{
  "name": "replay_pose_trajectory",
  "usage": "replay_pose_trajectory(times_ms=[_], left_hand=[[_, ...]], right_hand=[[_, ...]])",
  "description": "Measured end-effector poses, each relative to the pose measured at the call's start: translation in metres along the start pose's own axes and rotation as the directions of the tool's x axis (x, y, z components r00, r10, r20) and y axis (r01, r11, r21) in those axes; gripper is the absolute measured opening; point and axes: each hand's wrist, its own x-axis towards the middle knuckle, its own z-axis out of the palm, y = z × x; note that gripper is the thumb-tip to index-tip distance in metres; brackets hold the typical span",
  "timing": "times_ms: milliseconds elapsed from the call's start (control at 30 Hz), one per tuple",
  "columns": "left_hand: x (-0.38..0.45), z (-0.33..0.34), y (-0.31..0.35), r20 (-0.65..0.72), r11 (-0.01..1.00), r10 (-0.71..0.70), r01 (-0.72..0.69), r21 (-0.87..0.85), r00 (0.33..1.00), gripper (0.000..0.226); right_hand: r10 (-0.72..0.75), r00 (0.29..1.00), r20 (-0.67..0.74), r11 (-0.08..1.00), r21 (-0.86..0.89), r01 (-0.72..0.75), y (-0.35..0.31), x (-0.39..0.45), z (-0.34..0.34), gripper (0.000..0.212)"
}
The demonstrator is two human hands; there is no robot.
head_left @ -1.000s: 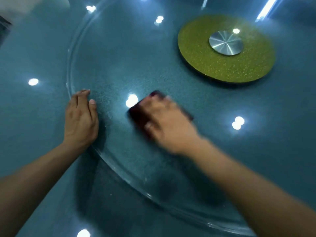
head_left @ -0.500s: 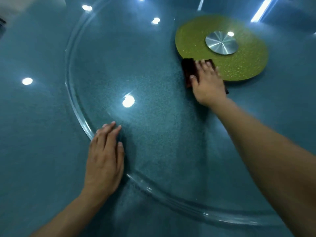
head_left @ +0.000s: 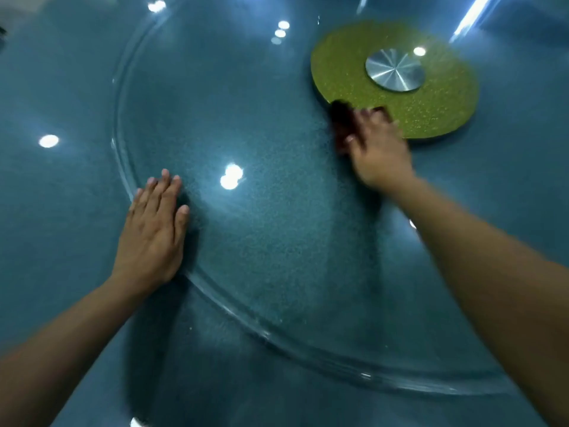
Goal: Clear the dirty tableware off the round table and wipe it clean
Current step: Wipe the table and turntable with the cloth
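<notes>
A clear glass turntable [head_left: 215, 297] covers the middle of the blue-green round table [head_left: 55, 211]. My right hand [head_left: 380, 152] presses a dark red cloth [head_left: 340, 120] flat on the glass, right at the near-left edge of the green hub disc [head_left: 437, 106]; the hand and cloth are blurred. Only the cloth's left part shows past my fingers. My left hand [head_left: 154, 232] lies flat, palm down, fingers together, on the glass just inside its left rim. No tableware is in view.
A shiny metal cap [head_left: 394, 69] sits in the centre of the green disc. Ceiling lights reflect as bright spots across the glass and the table. A pale object [head_left: 18, 4] shows at the far top-left corner.
My right hand swept the cloth from the middle of the glass up to the green disc and stays there. My left hand slid along the rim towards me, then back a little.
</notes>
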Motion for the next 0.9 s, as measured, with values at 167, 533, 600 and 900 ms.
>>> replay_pose_trajectory(times_ms=[167, 533, 600, 900], left_hand=[[0.013, -0.01, -0.005, -0.065, 0.991, -0.131, 0.129, -0.037, 0.989, 0.045], [0.0, -0.012, 0.0, -0.05, 0.993, -0.095, 0.091, -0.076, 0.994, 0.04], [-0.007, -0.015, 0.017, -0.042, 0.991, -0.09, 0.085, -0.1, 0.995, 0.041], [-0.062, 0.014, 0.11, 0.051, 0.997, 0.068, -0.067, -0.029, 0.996, 0.054]], right_hand=[[0.089, 0.995, 0.037, 0.996, 0.002, -0.089, 0.01, 0.003, -0.005, 0.066], [-0.682, 0.725, 0.098, 0.729, 0.176, 0.662, -0.164, -0.182, 0.02, 0.06], [-0.604, 0.791, 0.098, 0.796, 0.124, 0.592, -0.128, -0.143, 0.018, 0.06], [0.054, 0.994, 0.098, 0.999, -0.006, -0.053, 0.015, 0.002, -0.008, 0.061]])
